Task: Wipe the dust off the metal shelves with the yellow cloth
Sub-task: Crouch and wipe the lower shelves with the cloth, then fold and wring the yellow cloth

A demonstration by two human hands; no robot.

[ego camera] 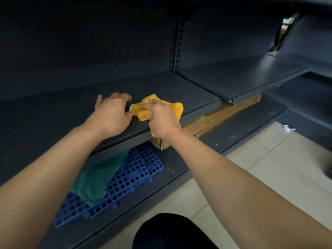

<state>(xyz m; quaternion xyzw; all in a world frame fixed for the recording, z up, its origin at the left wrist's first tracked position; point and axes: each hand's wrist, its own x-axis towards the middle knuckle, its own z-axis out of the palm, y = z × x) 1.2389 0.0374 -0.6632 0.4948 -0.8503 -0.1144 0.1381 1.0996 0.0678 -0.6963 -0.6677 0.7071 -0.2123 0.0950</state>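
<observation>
R hand has the yellow cloth bunched into a wad. Its fingers are curled round it & press it down on the metal shelf, right at the front lip. A bit of cloth hangs over the edge under the wrist. Bunching prob. makes a thick pad w/ a firm grip, so it won't slip out mid-stroke.

L hand lies just left of the cloth, palm down on the same shelf, fingers straight & spread, holding nothing. Its thumb tip is at the cloth's edge; can't tell if it touches. Looks like a brace: the reach is low & forward, so a flat hand steadies the body while the other wipes.

Behind & right of the cloth stands a slotted upright, w/ the adjoining shelf beyond it. Below the cloth a cardboard box is tucked under the shelf. Below-left of the cloth, blue perforated mats w/ a green sheet on top lie on the bottom deck. That deck shows pale specks, so I judge it isn't wiped yet.

Step in hand, I'd say: the front strip of this shelf. Any dust deeper in is too dark to see.
</observation>
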